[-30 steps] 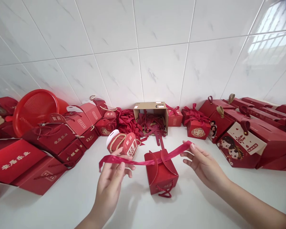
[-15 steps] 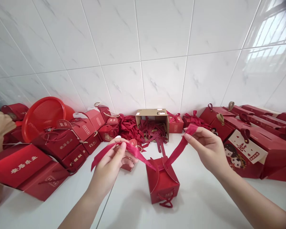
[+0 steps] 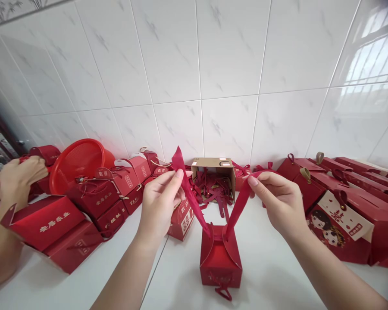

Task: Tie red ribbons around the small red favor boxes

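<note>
- The small red box point(image 3: 220, 260) stood upright on the white table point(image 3: 168, 275), below and between the two hands, with its curved top flaps folded over.
- A ribbon point(image 3: 236, 213) ran through the top of that box, its two lengths rising in a V, one to each hand.
- The left hand point(image 3: 160, 202) had its thumb and fingers clamped on one length, and a short pointed tail stuck up above the fingertips.
- The right hand point(image 3: 283, 202) pinched the other length between thumb and fingers, at about the same height.
- Below the left hand's fingers, partly hidden, sat a patterned box point(image 3: 183, 221).
- Beyond both hands, between them, an opened cardboard carton point(image 3: 212, 162) held dark red strips point(image 3: 213, 187), some spilling out in front.
- Left of the left hand were stacked red boxes point(image 3: 98, 196), and behind them a tipped red plastic basket point(image 3: 84, 163).
- Farther left, another person's hands point(image 3: 26, 172) were raised; I could not tell what they held.
- Right of the right hand, larger red boxes point(image 3: 386, 206) stood in rows, one showing a cartoon couple point(image 3: 323, 232).
</note>
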{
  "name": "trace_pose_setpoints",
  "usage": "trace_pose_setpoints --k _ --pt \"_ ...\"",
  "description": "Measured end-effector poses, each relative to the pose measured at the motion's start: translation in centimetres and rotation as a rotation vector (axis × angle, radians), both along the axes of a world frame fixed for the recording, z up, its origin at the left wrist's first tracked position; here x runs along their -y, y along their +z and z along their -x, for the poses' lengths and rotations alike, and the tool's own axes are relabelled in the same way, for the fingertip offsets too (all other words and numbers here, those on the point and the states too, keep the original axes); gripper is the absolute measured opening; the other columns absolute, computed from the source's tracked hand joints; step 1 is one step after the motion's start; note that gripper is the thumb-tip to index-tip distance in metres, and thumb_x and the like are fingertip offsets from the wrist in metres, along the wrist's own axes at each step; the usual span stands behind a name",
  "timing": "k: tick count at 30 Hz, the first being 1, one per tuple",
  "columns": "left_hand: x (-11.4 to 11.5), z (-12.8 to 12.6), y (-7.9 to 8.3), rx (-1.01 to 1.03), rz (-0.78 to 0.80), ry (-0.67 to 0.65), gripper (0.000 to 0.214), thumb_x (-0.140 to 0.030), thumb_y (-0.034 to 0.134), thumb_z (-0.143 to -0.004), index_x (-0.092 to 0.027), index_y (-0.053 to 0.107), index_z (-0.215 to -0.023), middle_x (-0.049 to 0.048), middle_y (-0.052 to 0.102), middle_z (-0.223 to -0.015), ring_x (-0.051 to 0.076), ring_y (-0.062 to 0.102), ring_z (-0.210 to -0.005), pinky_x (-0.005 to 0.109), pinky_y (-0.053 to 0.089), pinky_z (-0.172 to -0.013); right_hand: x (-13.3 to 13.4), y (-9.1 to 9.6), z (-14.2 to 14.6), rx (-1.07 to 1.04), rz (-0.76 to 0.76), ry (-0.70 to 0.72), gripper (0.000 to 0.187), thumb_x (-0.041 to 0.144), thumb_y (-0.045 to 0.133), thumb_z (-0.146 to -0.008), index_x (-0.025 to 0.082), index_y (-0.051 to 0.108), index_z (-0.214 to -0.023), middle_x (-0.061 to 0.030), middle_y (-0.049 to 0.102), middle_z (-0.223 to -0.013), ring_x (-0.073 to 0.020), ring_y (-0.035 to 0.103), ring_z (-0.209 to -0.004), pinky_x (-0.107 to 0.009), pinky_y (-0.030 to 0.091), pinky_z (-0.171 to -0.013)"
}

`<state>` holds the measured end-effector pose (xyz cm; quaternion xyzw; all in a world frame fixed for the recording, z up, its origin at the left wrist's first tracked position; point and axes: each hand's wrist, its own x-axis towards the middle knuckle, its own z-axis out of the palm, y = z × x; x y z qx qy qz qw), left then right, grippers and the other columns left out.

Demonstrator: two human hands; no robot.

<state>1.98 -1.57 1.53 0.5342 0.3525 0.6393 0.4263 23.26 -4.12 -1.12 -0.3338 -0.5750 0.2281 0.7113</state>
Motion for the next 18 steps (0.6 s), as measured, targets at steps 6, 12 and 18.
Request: trace_pose_setpoints --k 6,12,18 --pt "0.3 -0.3 0.5 -0.070 -0.092 -0.003 0.024 -0.039 0.072 -0.075 -0.018 0.072 -0.086 0.0001 0.062 -0.071 0.008 0.047 -0.057 0.018 0.034 -0.048 0.1 0.9 0.2 -0.010 0.042 0.038 0.019 0.032 0.069 -0.083 0.020 0.062 -0.070 0.0031 0.050 -0.057 -0.0074 0.037 -0.048 -0.019 0.031 -0.042" --pt "0.6 -0.3 0.8 -0.028 -0.056 -0.060 0.024 -0.040 0.071 -0.076 -0.017 0.071 -0.084 0.0025 0.067 -0.074 0.014 0.061 -0.073 0.023 0.049 -0.065 -0.4 1.0 0.2 -0.076 0.005 0.035 0.019 0.033 0.072 -0.080 0.021 0.063 -0.069 0.0014 0.053 -0.064 -0.0114 0.047 -0.059 -0.023 0.040 -0.054" --pt "0.9 -0.2 1.4 0.119 0.001 -0.252 0.020 -0.035 0.071 -0.076 -0.016 0.071 -0.081 0.0045 0.070 -0.073 0.020 0.067 -0.075 0.029 0.054 -0.068 -0.3 1.5 0.8 -0.091 -0.004 0.147 0.016 0.032 0.069 -0.083 0.022 0.063 -0.072 0.0013 0.055 -0.068 -0.0121 0.050 -0.063 -0.024 0.043 -0.061"
